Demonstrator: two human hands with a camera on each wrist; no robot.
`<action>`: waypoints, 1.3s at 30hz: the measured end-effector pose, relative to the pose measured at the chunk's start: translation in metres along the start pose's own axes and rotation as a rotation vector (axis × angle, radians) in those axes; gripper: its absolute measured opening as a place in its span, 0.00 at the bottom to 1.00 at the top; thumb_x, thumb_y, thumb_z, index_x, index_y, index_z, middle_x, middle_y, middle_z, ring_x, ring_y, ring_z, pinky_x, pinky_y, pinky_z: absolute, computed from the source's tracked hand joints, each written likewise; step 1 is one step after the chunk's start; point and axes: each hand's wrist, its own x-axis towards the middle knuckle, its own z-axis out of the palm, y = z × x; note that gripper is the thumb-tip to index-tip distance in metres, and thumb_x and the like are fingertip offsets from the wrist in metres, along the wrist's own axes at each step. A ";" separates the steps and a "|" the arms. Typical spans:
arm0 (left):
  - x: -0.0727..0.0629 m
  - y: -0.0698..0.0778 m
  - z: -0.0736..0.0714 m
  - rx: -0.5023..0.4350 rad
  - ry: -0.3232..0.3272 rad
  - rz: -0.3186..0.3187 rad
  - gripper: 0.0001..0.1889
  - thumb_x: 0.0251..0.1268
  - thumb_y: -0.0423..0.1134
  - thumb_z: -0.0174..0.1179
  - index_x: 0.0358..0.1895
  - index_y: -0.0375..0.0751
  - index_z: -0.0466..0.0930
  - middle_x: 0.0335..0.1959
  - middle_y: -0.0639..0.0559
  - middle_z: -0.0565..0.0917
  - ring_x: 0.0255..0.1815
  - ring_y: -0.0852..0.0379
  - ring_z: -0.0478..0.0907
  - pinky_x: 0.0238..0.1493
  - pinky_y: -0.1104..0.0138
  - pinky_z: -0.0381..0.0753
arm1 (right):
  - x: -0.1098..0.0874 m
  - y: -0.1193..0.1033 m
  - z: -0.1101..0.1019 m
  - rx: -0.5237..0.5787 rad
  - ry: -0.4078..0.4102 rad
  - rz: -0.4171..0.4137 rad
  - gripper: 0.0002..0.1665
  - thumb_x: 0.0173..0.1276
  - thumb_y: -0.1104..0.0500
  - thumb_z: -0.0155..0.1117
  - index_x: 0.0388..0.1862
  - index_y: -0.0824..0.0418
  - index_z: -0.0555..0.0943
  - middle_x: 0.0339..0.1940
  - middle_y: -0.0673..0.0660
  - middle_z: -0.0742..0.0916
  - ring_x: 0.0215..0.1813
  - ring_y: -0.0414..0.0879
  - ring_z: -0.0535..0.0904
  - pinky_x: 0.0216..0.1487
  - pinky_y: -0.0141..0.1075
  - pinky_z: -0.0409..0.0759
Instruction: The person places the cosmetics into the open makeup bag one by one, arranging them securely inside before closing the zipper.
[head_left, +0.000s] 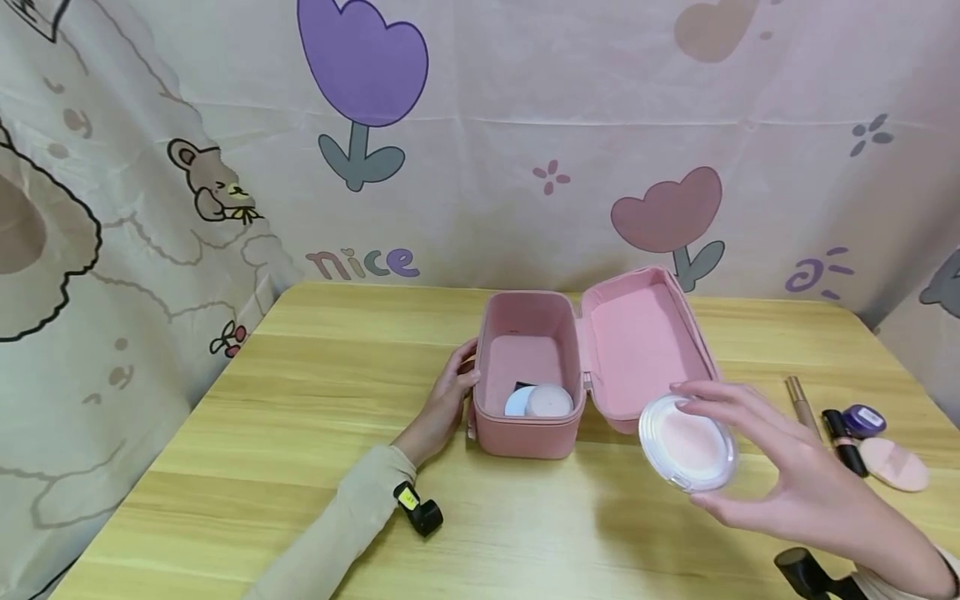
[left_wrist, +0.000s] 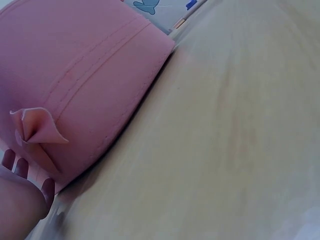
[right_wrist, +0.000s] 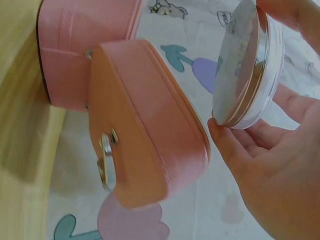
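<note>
A pink cosmetic case (head_left: 527,437) stands on the table with its lid (head_left: 648,346) swung out to the right. Against its left side rests my left hand (head_left: 444,400), the fingertips touching the wall near a small pink bow (left_wrist: 37,127). Inside the case lie a pale round item (head_left: 550,401), a light blue disc partly under it, and a bit of something black. My right hand (head_left: 795,475) pinches a round powder compact (head_left: 688,443) by its edge, in front of the lid. In the right wrist view the compact shows a shiny, mirror-like face and a gold band.
At the table's right lie a slim gold-brown tube (head_left: 801,404), a black tube (head_left: 845,443), a small purple container (head_left: 864,421) and a pink powder puff (head_left: 894,465). A printed cloth (head_left: 495,183) hangs behind the wooden table (head_left: 285,467).
</note>
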 end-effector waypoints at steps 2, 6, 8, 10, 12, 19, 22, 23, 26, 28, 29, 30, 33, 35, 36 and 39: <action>0.000 -0.001 -0.001 0.004 0.000 -0.002 0.35 0.66 0.45 0.45 0.76 0.41 0.48 0.72 0.35 0.53 0.72 0.40 0.52 0.69 0.49 0.50 | 0.001 -0.001 0.004 0.016 -0.016 -0.003 0.39 0.54 0.43 0.74 0.60 0.62 0.75 0.64 0.57 0.75 0.67 0.40 0.66 0.63 0.24 0.60; 0.000 -0.001 -0.002 0.008 -0.005 0.005 0.35 0.66 0.45 0.45 0.76 0.41 0.49 0.72 0.34 0.53 0.72 0.39 0.52 0.68 0.49 0.51 | 0.003 -0.003 0.013 0.019 -0.057 -0.026 0.42 0.50 0.46 0.78 0.61 0.61 0.75 0.64 0.55 0.75 0.67 0.40 0.67 0.64 0.25 0.59; 0.000 -0.001 -0.001 0.009 -0.001 0.013 0.35 0.66 0.45 0.45 0.76 0.41 0.49 0.72 0.34 0.54 0.71 0.39 0.52 0.68 0.49 0.52 | 0.004 -0.004 0.018 0.004 -0.083 -0.039 0.43 0.48 0.46 0.79 0.62 0.58 0.74 0.64 0.53 0.75 0.65 0.39 0.68 0.62 0.24 0.61; 0.000 -0.001 0.000 0.011 0.006 0.025 0.35 0.65 0.45 0.45 0.76 0.40 0.49 0.72 0.33 0.54 0.71 0.38 0.53 0.67 0.49 0.53 | 0.005 -0.006 0.023 -0.001 -0.102 -0.051 0.44 0.46 0.47 0.80 0.63 0.56 0.74 0.64 0.52 0.75 0.65 0.39 0.68 0.62 0.23 0.61; 0.000 -0.001 0.001 0.016 0.014 0.035 0.35 0.66 0.44 0.45 0.75 0.39 0.50 0.71 0.32 0.55 0.70 0.38 0.54 0.67 0.49 0.54 | 0.005 -0.008 0.027 -0.010 -0.121 -0.056 0.45 0.46 0.47 0.80 0.63 0.53 0.73 0.64 0.50 0.75 0.65 0.38 0.68 0.62 0.22 0.61; -0.001 -0.003 0.002 0.036 0.044 0.069 0.33 0.67 0.42 0.45 0.75 0.36 0.52 0.69 0.30 0.59 0.69 0.38 0.57 0.67 0.50 0.57 | 0.006 -0.012 0.042 0.019 -0.146 -0.064 0.41 0.47 0.45 0.79 0.61 0.50 0.74 0.63 0.47 0.75 0.64 0.38 0.67 0.62 0.23 0.61; -0.001 -0.004 0.002 0.041 0.048 0.074 0.34 0.67 0.43 0.45 0.74 0.35 0.52 0.69 0.30 0.59 0.69 0.37 0.57 0.68 0.51 0.57 | 0.007 -0.014 0.047 0.025 -0.143 -0.075 0.41 0.48 0.45 0.79 0.61 0.50 0.74 0.63 0.48 0.75 0.64 0.39 0.68 0.61 0.23 0.62; -0.002 -0.003 0.002 0.045 0.048 0.075 0.34 0.67 0.43 0.45 0.74 0.35 0.52 0.69 0.30 0.59 0.69 0.37 0.57 0.68 0.51 0.57 | 0.007 -0.014 0.048 0.026 -0.146 -0.076 0.40 0.48 0.45 0.79 0.61 0.49 0.74 0.64 0.48 0.75 0.64 0.39 0.68 0.61 0.23 0.62; -0.002 -0.003 0.002 0.048 0.048 0.076 0.34 0.67 0.43 0.45 0.74 0.36 0.52 0.69 0.30 0.59 0.69 0.37 0.57 0.67 0.51 0.57 | 0.008 -0.015 0.052 0.033 -0.157 -0.091 0.40 0.49 0.45 0.78 0.61 0.50 0.74 0.64 0.49 0.74 0.63 0.40 0.67 0.60 0.23 0.63; -0.002 -0.003 0.002 0.051 0.053 0.077 0.34 0.67 0.43 0.45 0.74 0.36 0.52 0.69 0.30 0.59 0.68 0.38 0.58 0.67 0.50 0.57 | 0.011 -0.016 0.053 0.027 -0.172 -0.099 0.40 0.50 0.44 0.76 0.62 0.50 0.74 0.64 0.49 0.74 0.63 0.41 0.67 0.60 0.24 0.63; -0.002 -0.003 0.002 0.053 0.055 0.078 0.34 0.67 0.43 0.45 0.74 0.36 0.53 0.69 0.30 0.60 0.68 0.38 0.58 0.67 0.50 0.58 | 0.012 -0.017 0.054 0.028 -0.175 -0.110 0.39 0.50 0.44 0.76 0.61 0.50 0.74 0.64 0.49 0.74 0.63 0.41 0.66 0.60 0.24 0.63; -0.002 -0.003 0.002 0.050 0.056 0.079 0.34 0.67 0.43 0.45 0.74 0.36 0.53 0.68 0.30 0.60 0.68 0.38 0.58 0.67 0.50 0.57 | 0.014 -0.017 0.054 0.024 -0.177 -0.123 0.39 0.50 0.44 0.76 0.61 0.51 0.74 0.64 0.50 0.74 0.63 0.42 0.66 0.60 0.24 0.62; -0.002 -0.003 0.002 0.051 0.058 0.080 0.34 0.67 0.43 0.46 0.74 0.35 0.53 0.68 0.30 0.60 0.68 0.39 0.59 0.67 0.49 0.57 | 0.020 -0.020 0.053 0.007 -0.201 -0.139 0.39 0.52 0.43 0.74 0.62 0.50 0.73 0.65 0.50 0.73 0.64 0.42 0.66 0.61 0.26 0.63; -0.002 -0.003 0.002 0.047 0.055 0.081 0.34 0.67 0.43 0.46 0.74 0.35 0.52 0.68 0.30 0.60 0.68 0.39 0.59 0.67 0.49 0.57 | 0.023 -0.021 0.053 0.001 -0.212 -0.153 0.38 0.53 0.43 0.74 0.61 0.51 0.73 0.65 0.51 0.73 0.64 0.43 0.66 0.59 0.28 0.66; -0.002 -0.004 0.002 0.045 0.054 0.081 0.34 0.67 0.43 0.45 0.74 0.35 0.52 0.68 0.30 0.60 0.68 0.39 0.59 0.67 0.49 0.57 | 0.025 -0.022 0.053 -0.003 -0.219 -0.151 0.37 0.54 0.42 0.73 0.61 0.51 0.73 0.65 0.50 0.73 0.64 0.43 0.66 0.58 0.29 0.69; -0.002 -0.004 0.002 0.043 0.053 0.078 0.33 0.67 0.43 0.45 0.74 0.36 0.52 0.69 0.30 0.60 0.68 0.39 0.59 0.67 0.50 0.57 | 0.031 -0.024 0.052 0.002 -0.221 -0.141 0.36 0.54 0.43 0.74 0.60 0.49 0.73 0.64 0.49 0.73 0.62 0.42 0.68 0.53 0.34 0.75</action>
